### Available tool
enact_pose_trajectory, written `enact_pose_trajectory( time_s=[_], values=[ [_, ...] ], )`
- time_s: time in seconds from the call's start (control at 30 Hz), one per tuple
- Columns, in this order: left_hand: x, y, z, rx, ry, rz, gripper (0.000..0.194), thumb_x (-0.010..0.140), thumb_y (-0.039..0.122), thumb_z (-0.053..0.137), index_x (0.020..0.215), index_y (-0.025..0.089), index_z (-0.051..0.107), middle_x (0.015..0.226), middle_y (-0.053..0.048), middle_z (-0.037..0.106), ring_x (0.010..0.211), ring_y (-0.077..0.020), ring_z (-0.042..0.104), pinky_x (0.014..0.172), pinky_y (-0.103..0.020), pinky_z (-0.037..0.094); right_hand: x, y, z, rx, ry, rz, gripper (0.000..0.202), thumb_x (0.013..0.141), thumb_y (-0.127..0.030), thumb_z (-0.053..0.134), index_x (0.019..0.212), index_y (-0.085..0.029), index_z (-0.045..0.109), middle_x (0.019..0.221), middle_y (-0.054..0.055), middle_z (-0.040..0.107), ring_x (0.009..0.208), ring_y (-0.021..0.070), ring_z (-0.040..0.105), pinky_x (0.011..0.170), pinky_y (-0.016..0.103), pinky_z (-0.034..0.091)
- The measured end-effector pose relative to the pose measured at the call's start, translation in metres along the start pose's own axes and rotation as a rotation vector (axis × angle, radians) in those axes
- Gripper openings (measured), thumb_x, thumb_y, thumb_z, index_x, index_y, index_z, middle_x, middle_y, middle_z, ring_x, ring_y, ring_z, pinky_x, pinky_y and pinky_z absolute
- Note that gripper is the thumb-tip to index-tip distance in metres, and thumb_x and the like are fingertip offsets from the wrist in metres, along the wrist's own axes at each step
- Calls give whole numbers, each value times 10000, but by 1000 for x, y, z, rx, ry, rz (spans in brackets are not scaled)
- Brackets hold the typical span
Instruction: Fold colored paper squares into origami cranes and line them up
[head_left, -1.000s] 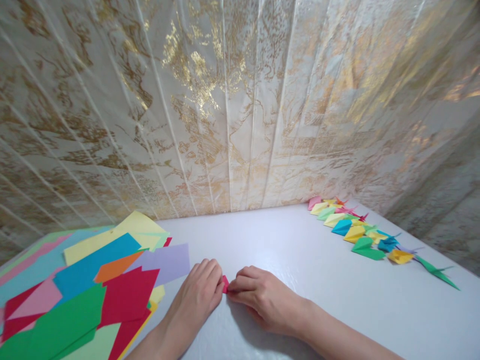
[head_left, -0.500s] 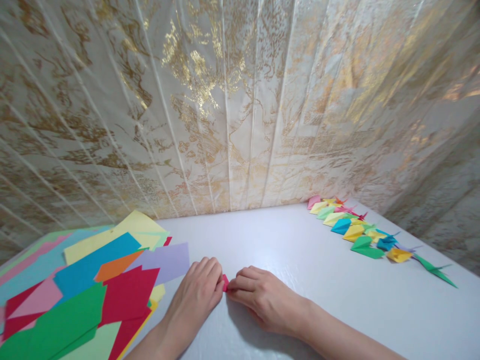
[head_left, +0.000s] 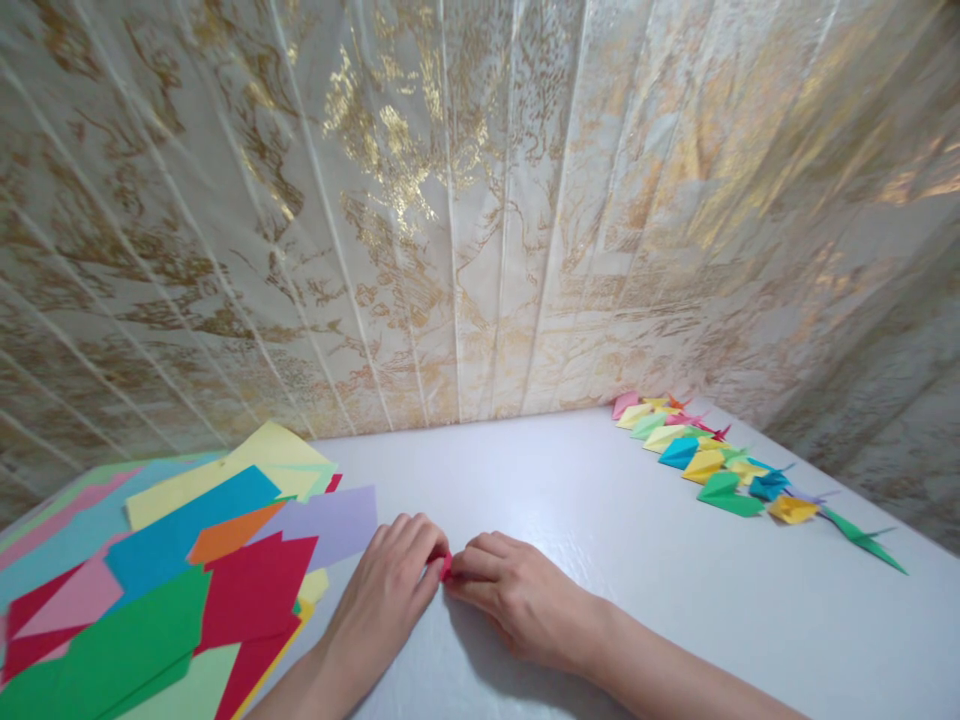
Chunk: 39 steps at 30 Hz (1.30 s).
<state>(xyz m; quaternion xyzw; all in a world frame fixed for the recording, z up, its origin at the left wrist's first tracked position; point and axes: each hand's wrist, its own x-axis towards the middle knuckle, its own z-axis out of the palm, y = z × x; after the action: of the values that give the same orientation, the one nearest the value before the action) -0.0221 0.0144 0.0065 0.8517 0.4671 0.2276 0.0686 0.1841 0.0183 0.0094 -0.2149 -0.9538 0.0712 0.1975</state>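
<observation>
Together, the left hand point(head_left: 401, 570) and the right hand point(head_left: 514, 588) pinch a small red paper point(head_left: 447, 567). It peeks out between their fingertips, and the fingers hide the rest. Past the fingers, the white table point(head_left: 510, 480) runs back to its edge, by a shiny gold-patterned cloth point(head_left: 450, 240). On the right, a wide stretch of table lies between the right hand and many folded paper shapes point(head_left: 703, 466). These sit in rows along the slanting right edge. On the left there is less room: a pile of colored sheets point(head_left: 172, 535) lies close, with a purple sheet point(head_left: 345, 522) just beside the left hand.
</observation>
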Motion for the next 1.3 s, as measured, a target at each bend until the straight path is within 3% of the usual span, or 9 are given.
enact_pose_trajectory(
  time_s=[0.2, 0.33, 0.5, 0.8, 1.1, 1.3],
  values=[
    [1, -5, -18, -253, -120, -67, 225, 982, 137, 402, 878, 239, 573, 905, -3, 640, 898, -209, 574, 810, -358, 443, 1, -1, -3, 17, -7, 17, 225, 940, -90, 521, 1122, -162, 631, 1066, 87, 689, 945, 207, 584, 841, 311, 477],
    [1, -1, -14, -226, -106, -138, 104, 925, 155, 533, 876, 237, 574, 918, -1, 640, 915, -226, 570, 829, -384, 436, 1, -1, -3, 2, -26, 19, 218, 935, -103, 546, 1132, -151, 626, 1054, 84, 686, 954, 213, 579, 858, 317, 470],
    [0, 0, -6, -194, -93, -174, 129, 885, 99, 547, 860, 224, 570, 909, 1, 630, 919, -231, 566, 829, -397, 422, 2, -3, -1, -24, -51, 34, 183, 936, -116, 555, 1103, -155, 620, 1064, 78, 671, 938, 210, 568, 849, 316, 465],
    [1, -1, -8, -202, -110, -176, 169, 852, 59, 525, 851, 225, 557, 915, -5, 622, 932, -237, 549, 829, -399, 395, 11, -5, 0, -86, -57, 31, 120, 920, -131, 564, 1028, -158, 608, 1019, 81, 666, 915, 214, 546, 847, 325, 466],
    [2, -3, -6, -239, -112, -205, 103, 876, 132, 539, 856, 228, 570, 919, -7, 627, 928, -227, 551, 835, -374, 394, 1, 7, -5, 22, 5, -39, 135, 861, -62, 538, 861, -163, 628, 943, 91, 708, 995, 233, 593, 869, 347, 501],
    [1, -2, -6, -226, -112, -210, 113, 866, 121, 538, 862, 227, 577, 920, -3, 627, 929, -227, 549, 839, -382, 382, -6, 10, -9, 247, 110, 35, 275, 769, 29, 474, 841, -185, 630, 998, 64, 729, 1005, 196, 628, 903, 311, 496]
  ],
)
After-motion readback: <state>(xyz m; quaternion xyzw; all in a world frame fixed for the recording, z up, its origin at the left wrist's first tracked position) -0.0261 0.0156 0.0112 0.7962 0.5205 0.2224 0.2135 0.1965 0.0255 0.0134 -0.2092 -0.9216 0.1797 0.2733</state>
